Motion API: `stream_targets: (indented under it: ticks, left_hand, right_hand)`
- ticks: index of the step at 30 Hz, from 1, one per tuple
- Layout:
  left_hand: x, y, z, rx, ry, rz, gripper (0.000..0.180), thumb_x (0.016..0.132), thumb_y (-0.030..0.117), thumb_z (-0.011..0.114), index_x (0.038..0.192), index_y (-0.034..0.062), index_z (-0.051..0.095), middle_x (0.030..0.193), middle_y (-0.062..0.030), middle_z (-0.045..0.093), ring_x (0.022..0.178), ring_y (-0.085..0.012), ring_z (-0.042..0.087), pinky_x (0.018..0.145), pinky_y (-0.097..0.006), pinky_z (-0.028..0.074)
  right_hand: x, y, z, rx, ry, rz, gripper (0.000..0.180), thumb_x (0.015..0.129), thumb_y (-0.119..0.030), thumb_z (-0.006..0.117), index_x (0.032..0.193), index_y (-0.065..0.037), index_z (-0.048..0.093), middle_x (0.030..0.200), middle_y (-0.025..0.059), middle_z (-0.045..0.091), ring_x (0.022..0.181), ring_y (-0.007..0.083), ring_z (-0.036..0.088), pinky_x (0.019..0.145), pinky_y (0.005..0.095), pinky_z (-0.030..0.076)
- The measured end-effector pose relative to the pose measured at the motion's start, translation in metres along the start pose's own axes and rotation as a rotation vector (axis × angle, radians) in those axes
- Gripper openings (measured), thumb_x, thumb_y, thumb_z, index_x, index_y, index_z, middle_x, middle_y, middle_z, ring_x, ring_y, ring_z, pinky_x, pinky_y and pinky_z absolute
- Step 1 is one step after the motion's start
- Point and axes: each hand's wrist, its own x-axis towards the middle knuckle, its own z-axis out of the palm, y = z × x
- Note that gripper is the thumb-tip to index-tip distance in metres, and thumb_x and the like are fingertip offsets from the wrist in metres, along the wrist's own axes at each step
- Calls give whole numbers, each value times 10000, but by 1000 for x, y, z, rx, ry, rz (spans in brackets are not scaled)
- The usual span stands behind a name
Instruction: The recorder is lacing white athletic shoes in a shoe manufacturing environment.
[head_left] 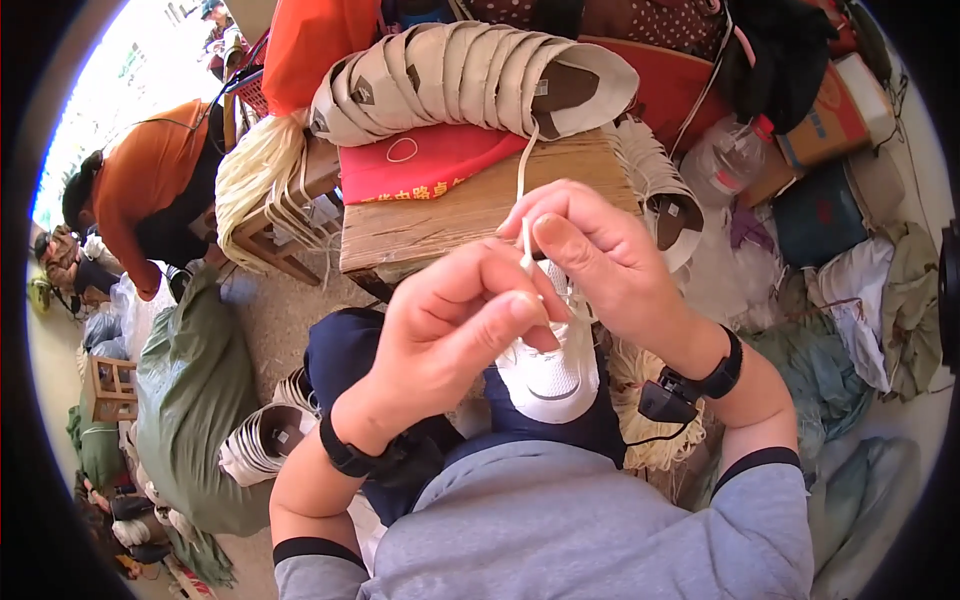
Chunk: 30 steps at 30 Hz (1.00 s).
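A white sneaker (pixel 548 378) with a mesh toe rests on my lap, its toe toward me. Above it both hands pinch a cream shoelace (pixel 522 172). My left hand (pixel 455 320) has its fingers curled together on the lace, just over the shoe's tongue area. Thumb and forefinger of my right hand (pixel 600 250) close on the same lace, a bit higher and to the right. From between the hands the lace runs upward in front of the table. My fingers cover much of the shoe's eyelets and opening.
A wooden table (pixel 480 215) ahead carries a red cloth (pixel 420 160) and a row of nested beige shoe uppers (pixel 440 85). Bundled laces (pixel 262 185) hang at the left. More uppers (pixel 262 440) and a green sack (pixel 190 400) stand lower left. A plastic bottle (pixel 725 160) is right.
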Motion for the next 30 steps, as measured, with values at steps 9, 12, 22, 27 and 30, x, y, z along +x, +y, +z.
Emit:
stream_targets:
  ticks: [9, 12, 22, 27, 30]
  left_hand:
    - [-8, -10, -6, 87, 166, -54, 126, 1012, 102, 557, 981, -19, 581, 994, -55, 621, 858, -94, 606, 780, -238, 488]
    - [-7, -18, -13, 118, 188, 18, 116, 1012, 98, 556, 992, -13, 582, 994, -47, 617, 896, -91, 577, 816, -244, 476]
    - [-6, -25, -22, 119, 267, 9, 113, 1008, 111, 573, 1016, -1, 588, 1019, -37, 640, 921, -73, 563, 853, -240, 464]
    - [-7, -27, -21, 70, 291, -17, 125, 1013, 125, 570, 1021, 3, 598, 1018, -38, 654, 920, -72, 572, 857, -235, 467]
    - [-7, -21, -23, 128, 311, 0, 130, 1018, 123, 560, 1029, -1, 595, 1040, -51, 665, 943, -76, 580, 860, -238, 470]
  right_hand:
    - [-7, 23, 17, 518, -351, 532, 372, 1045, -368, 498, 1096, -16, 609, 956, -23, 613, 912, 46, 547, 829, 216, 456]
    - [-5, 26, 16, 462, -293, 504, 347, 1046, -339, 506, 1100, -14, 614, 954, -29, 612, 903, 37, 539, 814, 209, 451]
    - [-11, 39, 12, 375, -229, 514, 245, 1018, -256, 576, 1078, -26, 637, 892, -43, 590, 826, 30, 525, 724, 212, 446]
    - [-12, 38, 18, 160, -95, 393, 244, 1000, -241, 610, 1104, -21, 596, 945, -35, 602, 873, 43, 533, 744, 234, 441]
    - [-15, 28, 7, -167, -22, 192, 189, 940, -191, 659, 1057, -41, 659, 890, 71, 652, 831, 156, 629, 704, 290, 485]
